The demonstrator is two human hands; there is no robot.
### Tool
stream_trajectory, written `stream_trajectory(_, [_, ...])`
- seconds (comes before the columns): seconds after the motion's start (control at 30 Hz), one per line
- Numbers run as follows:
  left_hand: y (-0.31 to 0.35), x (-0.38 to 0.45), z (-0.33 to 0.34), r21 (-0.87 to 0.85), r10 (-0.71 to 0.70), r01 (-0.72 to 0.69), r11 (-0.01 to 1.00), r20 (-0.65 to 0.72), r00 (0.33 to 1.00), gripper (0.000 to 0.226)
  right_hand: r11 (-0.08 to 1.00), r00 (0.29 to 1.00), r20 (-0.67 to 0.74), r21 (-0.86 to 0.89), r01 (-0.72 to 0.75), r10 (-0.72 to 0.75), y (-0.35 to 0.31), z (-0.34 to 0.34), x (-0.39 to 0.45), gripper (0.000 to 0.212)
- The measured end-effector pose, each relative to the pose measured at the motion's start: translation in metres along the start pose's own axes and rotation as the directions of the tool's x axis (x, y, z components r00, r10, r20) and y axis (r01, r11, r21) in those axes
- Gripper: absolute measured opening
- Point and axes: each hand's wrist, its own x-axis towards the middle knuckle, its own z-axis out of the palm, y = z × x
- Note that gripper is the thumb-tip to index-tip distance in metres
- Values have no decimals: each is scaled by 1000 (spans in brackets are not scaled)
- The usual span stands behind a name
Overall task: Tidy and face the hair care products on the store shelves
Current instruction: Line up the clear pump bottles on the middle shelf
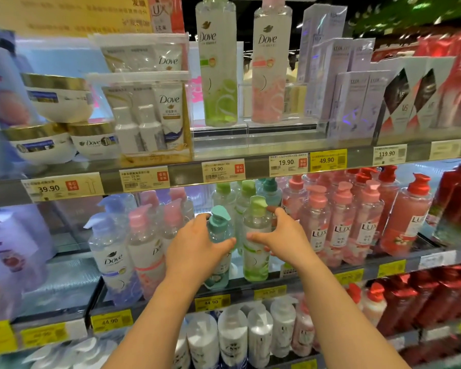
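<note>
- On the middle shelf (250, 284), our left hand (194, 246) gripped the teal-capped bottle (218, 230).
- Our right hand (282, 235) — fingers curled — held the green-capped bottle (256, 251).

At your eleven o'clock hangs a yellow sign (83, 14); price tags (217, 170) line the shelf edge (256, 163) at centre.

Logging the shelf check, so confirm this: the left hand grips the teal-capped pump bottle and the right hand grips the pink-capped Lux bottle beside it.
Not quite. In the head view the left hand does grip the teal-capped pump bottle, but the right hand grips the green-capped bottle, not a pink-capped Lux bottle.
</note>
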Motion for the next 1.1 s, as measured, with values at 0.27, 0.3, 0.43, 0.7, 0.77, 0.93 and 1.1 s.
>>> stream_trajectory(0.27, [3, 1, -20, -168, 44, -66, 984, -133, 990, 56, 998, 998, -55, -48, 31, -33, -3, 14, -5, 91])
stream_trajectory(0.3, [7, 2, -24, -190, 54, -82, 978, -149, 987, 57, 999, 998, -48, -43, 34, -36, -3, 15, -5, 91])
stream_trajectory(0.43, [23, -3, -35, -251, 102, -136, 958, -140, 985, 58, 991, 998, 59, 134, 26, -34, 2, 13, -5, 82])
stream_trajectory(0.7, [71, -14, -11, -270, 243, -233, 934, 3, 970, 67, 971, 999, 6, 237, -37, 37, 23, -48, -21, 47])
stream_trajectory(0.77, [82, -13, -3, -242, 263, -253, 937, 10, 965, 71, 965, 997, -63, 262, -30, 48, 25, -68, -31, 36])
stream_trajectory(0.93, [101, -4, 21, -201, 256, -257, 945, -29, 966, 60, 961, 989, -139, 278, -1, 41, 34, -102, -49, 25])
stream_trajectory(1.1, [109, 10, 49, -150, 231, -232, 961, -23, 973, 48, 944, 989, -136, 329, -6, 54, 48, -114, -54, 20])
